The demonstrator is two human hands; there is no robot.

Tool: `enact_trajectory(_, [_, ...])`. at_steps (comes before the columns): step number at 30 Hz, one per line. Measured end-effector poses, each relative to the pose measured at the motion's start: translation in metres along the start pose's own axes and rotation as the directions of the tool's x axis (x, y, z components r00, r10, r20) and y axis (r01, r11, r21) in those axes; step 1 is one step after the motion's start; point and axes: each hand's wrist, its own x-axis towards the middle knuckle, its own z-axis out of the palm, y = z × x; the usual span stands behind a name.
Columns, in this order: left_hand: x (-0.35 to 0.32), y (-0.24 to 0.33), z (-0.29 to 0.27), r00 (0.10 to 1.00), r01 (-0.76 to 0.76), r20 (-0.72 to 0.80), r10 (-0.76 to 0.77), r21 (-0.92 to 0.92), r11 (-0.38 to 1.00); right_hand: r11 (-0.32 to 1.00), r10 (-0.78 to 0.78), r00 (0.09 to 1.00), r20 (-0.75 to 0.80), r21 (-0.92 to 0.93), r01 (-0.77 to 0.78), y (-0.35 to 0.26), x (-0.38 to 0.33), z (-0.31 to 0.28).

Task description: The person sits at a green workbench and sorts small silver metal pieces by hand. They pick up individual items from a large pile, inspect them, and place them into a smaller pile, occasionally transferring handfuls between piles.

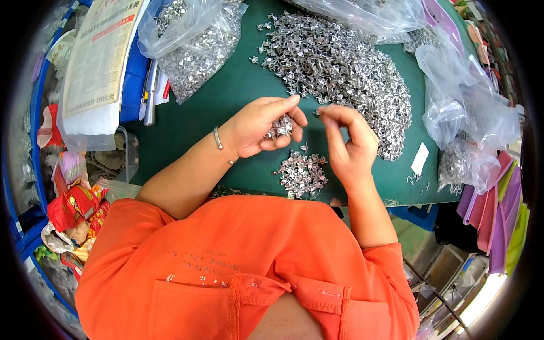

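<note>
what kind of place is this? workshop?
Likely a small workshop bench for hand sorting or assembly. A green table holds a big heap of small shiny metal pieces, clear plastic bags hold more, and the left hand holds a bunch while the right hand pinches one.

A green-topped work table [209, 107] fills the upper view. Blue shelving [28, 226] with clutter stands left. Bright light falls at lower right.

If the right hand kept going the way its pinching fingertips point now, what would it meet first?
Probably the left hand with its cupped cluster of small silver metal pieces; the right hand points leftward at it across a small gap, though depth is unclear.
</note>
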Motion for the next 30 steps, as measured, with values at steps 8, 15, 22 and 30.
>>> enact_trajectory(8, [0.003,0.003,-0.009,0.99,-0.117,-0.086,0.107,-0.124,0.985,0.991,-0.033,0.985,0.17,-0.122,0.054,0.021,-0.011,-0.006])
enact_trajectory(15, [0.001,0.002,-0.01,0.986,-0.144,-0.107,0.129,-0.144,0.979,0.984,-0.044,0.964,0.262,-0.153,0.086,0.017,-0.007,-0.006])
enact_trajectory(22, [0.002,0.002,-0.009,0.985,-0.145,-0.11,0.129,-0.147,0.979,0.967,-0.184,0.947,0.264,-0.125,0.223,0.027,-0.021,-0.013])
enact_trajectory(30, [0.002,0.003,-0.009,0.985,-0.148,-0.104,0.134,-0.143,0.979,0.993,-0.055,0.986,0.158,-0.09,0.07,0.028,-0.029,-0.017])
